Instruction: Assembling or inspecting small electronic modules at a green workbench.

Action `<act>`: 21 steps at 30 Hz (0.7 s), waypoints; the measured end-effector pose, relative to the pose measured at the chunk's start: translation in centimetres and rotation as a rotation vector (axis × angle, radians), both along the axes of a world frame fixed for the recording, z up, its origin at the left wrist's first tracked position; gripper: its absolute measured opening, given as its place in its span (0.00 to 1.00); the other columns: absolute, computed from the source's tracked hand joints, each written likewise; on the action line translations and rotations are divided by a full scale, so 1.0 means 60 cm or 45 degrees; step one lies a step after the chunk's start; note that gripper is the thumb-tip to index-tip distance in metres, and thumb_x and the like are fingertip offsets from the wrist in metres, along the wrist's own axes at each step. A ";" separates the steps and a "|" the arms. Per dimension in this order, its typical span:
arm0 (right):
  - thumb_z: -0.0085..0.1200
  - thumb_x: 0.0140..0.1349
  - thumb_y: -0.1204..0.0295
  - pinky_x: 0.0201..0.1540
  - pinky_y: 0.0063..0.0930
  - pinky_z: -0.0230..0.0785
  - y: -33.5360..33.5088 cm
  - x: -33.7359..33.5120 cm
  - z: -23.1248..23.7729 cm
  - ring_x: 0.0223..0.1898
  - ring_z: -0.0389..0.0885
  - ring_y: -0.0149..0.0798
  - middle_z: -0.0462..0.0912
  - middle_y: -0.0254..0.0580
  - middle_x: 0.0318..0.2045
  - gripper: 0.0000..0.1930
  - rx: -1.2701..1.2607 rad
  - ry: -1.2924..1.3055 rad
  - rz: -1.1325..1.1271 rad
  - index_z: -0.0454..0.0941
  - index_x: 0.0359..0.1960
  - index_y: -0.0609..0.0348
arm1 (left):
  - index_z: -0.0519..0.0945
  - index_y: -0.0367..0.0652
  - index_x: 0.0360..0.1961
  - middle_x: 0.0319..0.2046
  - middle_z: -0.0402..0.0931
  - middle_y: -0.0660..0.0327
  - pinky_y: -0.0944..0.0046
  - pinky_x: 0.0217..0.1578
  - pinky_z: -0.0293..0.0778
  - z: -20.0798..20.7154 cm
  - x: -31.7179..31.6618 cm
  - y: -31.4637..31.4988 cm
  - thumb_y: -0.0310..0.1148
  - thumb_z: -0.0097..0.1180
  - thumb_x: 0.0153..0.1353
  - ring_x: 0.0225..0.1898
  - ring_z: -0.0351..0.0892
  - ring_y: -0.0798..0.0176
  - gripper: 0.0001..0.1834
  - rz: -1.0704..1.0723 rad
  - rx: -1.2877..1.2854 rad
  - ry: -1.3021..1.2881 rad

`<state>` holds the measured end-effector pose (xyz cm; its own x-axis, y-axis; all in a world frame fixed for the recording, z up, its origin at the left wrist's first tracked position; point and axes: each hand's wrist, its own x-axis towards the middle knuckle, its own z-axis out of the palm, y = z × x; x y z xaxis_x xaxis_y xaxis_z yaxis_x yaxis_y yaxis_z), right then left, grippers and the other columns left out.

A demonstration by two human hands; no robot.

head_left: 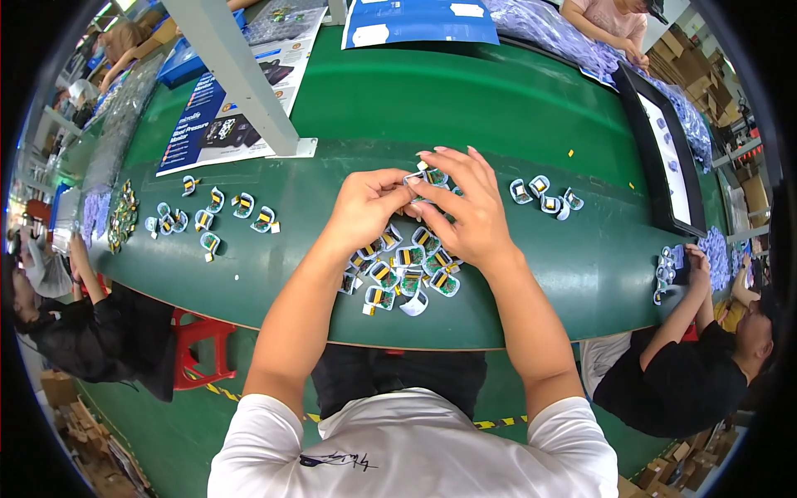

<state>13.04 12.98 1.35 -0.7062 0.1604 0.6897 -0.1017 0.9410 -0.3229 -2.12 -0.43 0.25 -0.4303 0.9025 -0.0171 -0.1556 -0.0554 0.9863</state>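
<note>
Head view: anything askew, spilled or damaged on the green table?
Nothing looks spilled or damaged. Small circuit parts lie in loose clusters: a pile under both hands, a scatter to the left, a few to the right. The left hand and right hand pinch one part together.

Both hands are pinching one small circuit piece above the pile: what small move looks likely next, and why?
Probably setting it down beside the pile. The left hand and right hand meet on one small circuit piece, and finished-looking clusters already lie apart on the green table.
</note>
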 end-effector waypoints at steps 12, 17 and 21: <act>0.67 0.59 0.77 0.62 0.41 0.73 0.024 0.005 -0.007 0.58 0.83 0.48 0.87 0.46 0.55 0.05 -0.678 0.003 0.138 0.88 0.37 0.62 | 0.86 0.32 0.50 0.39 0.88 0.57 0.68 0.42 0.81 0.004 0.003 -0.001 0.29 0.65 0.70 0.37 0.88 0.67 0.12 -0.112 -0.044 0.028; 0.67 0.61 0.76 0.64 0.41 0.71 0.043 0.017 -0.002 0.60 0.82 0.47 0.86 0.46 0.56 0.04 -0.593 -0.085 0.099 0.88 0.36 0.62 | 0.88 0.32 0.50 0.38 0.89 0.59 0.66 0.43 0.82 0.013 0.011 -0.001 0.27 0.64 0.70 0.37 0.88 0.68 0.11 0.135 -0.015 0.699; 0.65 0.63 0.76 0.63 0.39 0.72 0.050 0.023 0.002 0.59 0.83 0.46 0.86 0.47 0.57 0.05 -0.664 -0.210 0.099 0.87 0.38 0.63 | 0.87 0.31 0.50 0.37 0.89 0.57 0.66 0.43 0.82 0.013 0.011 -0.007 0.27 0.63 0.71 0.38 0.88 0.68 0.11 0.054 -0.043 0.553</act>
